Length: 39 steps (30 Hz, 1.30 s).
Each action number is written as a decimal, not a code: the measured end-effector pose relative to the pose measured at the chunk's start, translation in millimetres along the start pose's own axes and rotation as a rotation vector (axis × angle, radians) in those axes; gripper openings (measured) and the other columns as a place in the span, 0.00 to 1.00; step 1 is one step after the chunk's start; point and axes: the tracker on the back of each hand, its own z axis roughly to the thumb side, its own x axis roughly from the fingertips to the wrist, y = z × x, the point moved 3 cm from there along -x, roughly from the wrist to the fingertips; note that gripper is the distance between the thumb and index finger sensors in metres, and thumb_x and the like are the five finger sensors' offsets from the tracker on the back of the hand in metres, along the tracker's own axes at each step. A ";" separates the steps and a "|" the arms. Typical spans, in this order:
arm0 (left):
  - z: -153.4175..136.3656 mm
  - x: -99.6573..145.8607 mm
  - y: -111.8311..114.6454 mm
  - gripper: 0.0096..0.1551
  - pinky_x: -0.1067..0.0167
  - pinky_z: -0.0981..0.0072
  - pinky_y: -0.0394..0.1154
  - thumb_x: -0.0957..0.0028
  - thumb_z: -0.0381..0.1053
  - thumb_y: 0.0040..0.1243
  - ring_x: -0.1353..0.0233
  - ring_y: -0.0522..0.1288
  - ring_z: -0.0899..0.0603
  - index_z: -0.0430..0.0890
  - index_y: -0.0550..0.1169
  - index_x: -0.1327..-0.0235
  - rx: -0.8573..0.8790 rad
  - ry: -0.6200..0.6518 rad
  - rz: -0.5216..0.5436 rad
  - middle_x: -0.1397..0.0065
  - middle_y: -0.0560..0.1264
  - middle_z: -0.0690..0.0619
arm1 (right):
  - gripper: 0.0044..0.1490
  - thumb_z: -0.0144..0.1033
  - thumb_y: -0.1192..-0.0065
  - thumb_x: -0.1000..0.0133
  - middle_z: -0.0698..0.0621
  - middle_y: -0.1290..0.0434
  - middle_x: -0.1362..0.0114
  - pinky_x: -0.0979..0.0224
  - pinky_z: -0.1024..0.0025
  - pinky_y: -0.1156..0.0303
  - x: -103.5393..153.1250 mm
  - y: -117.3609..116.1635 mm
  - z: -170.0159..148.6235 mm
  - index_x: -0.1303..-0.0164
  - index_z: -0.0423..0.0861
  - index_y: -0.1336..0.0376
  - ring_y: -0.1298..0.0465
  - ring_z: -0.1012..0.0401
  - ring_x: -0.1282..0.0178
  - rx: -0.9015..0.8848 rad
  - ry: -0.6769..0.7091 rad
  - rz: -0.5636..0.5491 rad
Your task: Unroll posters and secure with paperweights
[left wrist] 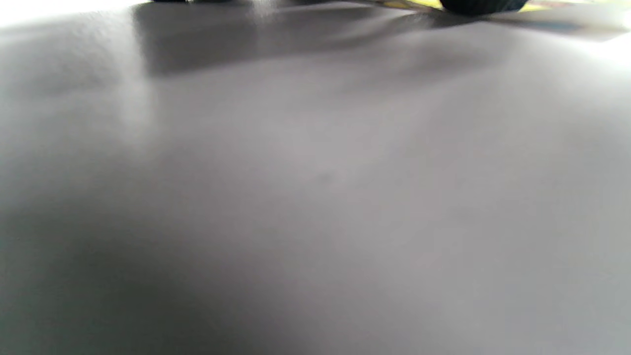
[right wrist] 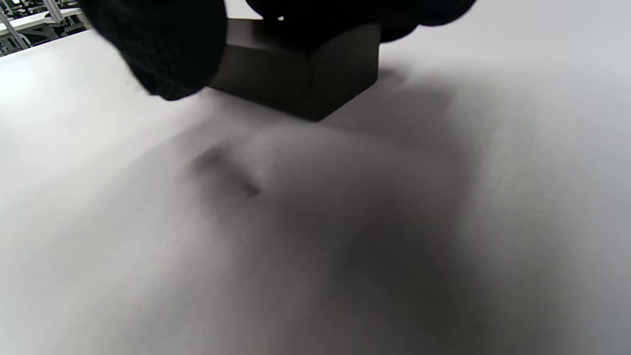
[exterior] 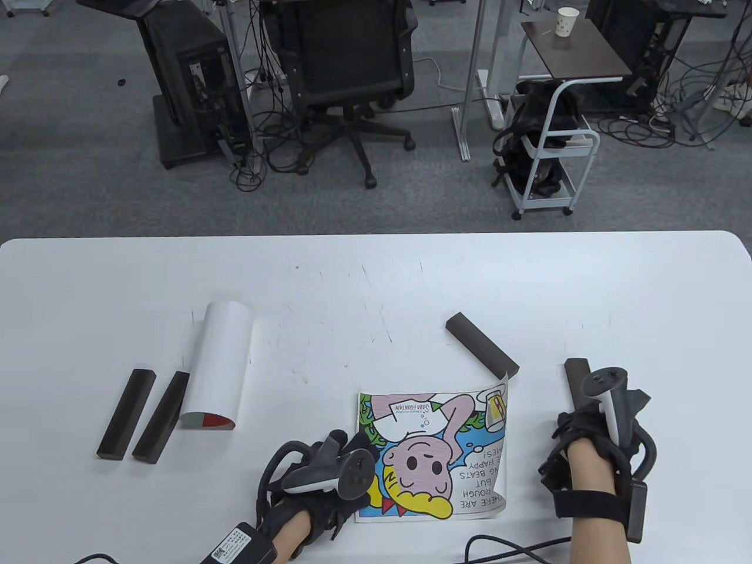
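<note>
An unrolled cartoon poster (exterior: 435, 452) lies flat at the table's front centre. My left hand (exterior: 351, 455) presses on its left edge; in the left wrist view a dark fingertip (left wrist: 475, 5) touches the yellow print. A dark paperweight bar (exterior: 482, 351) lies on the poster's far right corner, which still curls. My right hand (exterior: 580, 408) rests on a second dark bar (exterior: 577, 379) right of the poster. In the right wrist view my fingers (right wrist: 167, 49) lie over that bar (right wrist: 296, 84), thumb beside it; the bar sits on the table. A rolled white poster (exterior: 217, 364) lies at the left.
Two more dark bars (exterior: 126, 422) (exterior: 160, 417) lie side by side left of the rolled poster. The white table (exterior: 376, 282) has faint scratch marks. A cable (exterior: 505, 549) runs along the front edge. Chairs and carts stand beyond the far edge.
</note>
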 end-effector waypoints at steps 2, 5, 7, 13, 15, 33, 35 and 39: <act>0.0 0.0 0.0 0.43 0.27 0.39 0.55 0.51 0.65 0.49 0.18 0.47 0.33 0.57 0.51 0.24 0.000 0.000 0.000 0.17 0.45 0.54 | 0.46 0.48 0.32 0.53 0.41 0.38 0.29 0.35 0.51 0.37 -2.7 0.0 -4.4 0.29 0.44 0.48 0.36 0.46 0.36 0.000 -0.035 0.007; -0.2 0.7 0.4 0.43 0.27 0.39 0.55 0.51 0.65 0.49 0.17 0.46 0.33 0.57 0.51 0.24 0.004 -0.002 -0.005 0.16 0.45 0.54 | 0.47 0.49 0.30 0.54 0.42 0.38 0.29 0.36 0.51 0.36 -4.6 -1.4 -9.5 0.29 0.44 0.48 0.35 0.45 0.36 -0.025 -0.048 0.038; -0.2 0.6 0.4 0.43 0.27 0.39 0.55 0.52 0.65 0.49 0.18 0.47 0.33 0.57 0.51 0.24 0.003 -0.002 -0.004 0.17 0.46 0.54 | 0.46 0.43 0.29 0.55 0.43 0.37 0.29 0.37 0.51 0.34 -3.7 -1.0 -9.9 0.30 0.45 0.47 0.33 0.45 0.37 0.036 -0.053 0.042; -0.3 0.6 0.6 0.43 0.27 0.39 0.55 0.52 0.65 0.48 0.17 0.46 0.33 0.57 0.51 0.24 0.004 -0.004 -0.005 0.17 0.45 0.54 | 0.47 0.49 0.24 0.61 0.40 0.29 0.39 0.48 0.55 0.25 -0.8 1.9 -16.7 0.37 0.40 0.40 0.23 0.45 0.49 0.057 -0.073 0.045; -0.3 0.5 0.7 0.43 0.27 0.39 0.55 0.51 0.65 0.48 0.17 0.46 0.33 0.57 0.51 0.24 0.005 -0.004 -0.006 0.16 0.45 0.54 | 0.46 0.53 0.24 0.62 0.40 0.26 0.43 0.52 0.57 0.23 1.7 4.1 -23.7 0.40 0.39 0.38 0.21 0.47 0.53 -0.004 -0.060 0.038; -0.6 0.3 1.4 0.43 0.26 0.39 0.55 0.51 0.65 0.48 0.17 0.46 0.33 0.57 0.50 0.24 0.007 -0.007 -0.010 0.16 0.45 0.55 | 0.46 0.59 0.28 0.60 0.40 0.22 0.50 0.61 0.63 0.21 127.4 77.0 21.4 0.45 0.36 0.34 0.19 0.51 0.62 -0.285 0.451 0.085; -0.5 0.2 1.4 0.43 0.26 0.39 0.55 0.51 0.65 0.48 0.17 0.46 0.33 0.57 0.50 0.24 0.007 -0.007 -0.011 0.16 0.45 0.55 | 0.46 0.60 0.29 0.60 0.40 0.22 0.50 0.62 0.63 0.21 143.6 69.4 32.9 0.45 0.36 0.34 0.18 0.51 0.63 -0.247 0.490 0.094; -0.5 0.2 1.4 0.43 0.26 0.39 0.54 0.51 0.65 0.48 0.17 0.45 0.33 0.57 0.50 0.24 0.007 -0.007 -0.011 0.16 0.44 0.54 | 0.46 0.59 0.28 0.61 0.40 0.21 0.51 0.62 0.63 0.20 159.2 40.2 45.9 0.46 0.36 0.34 0.18 0.51 0.63 -0.156 0.489 0.132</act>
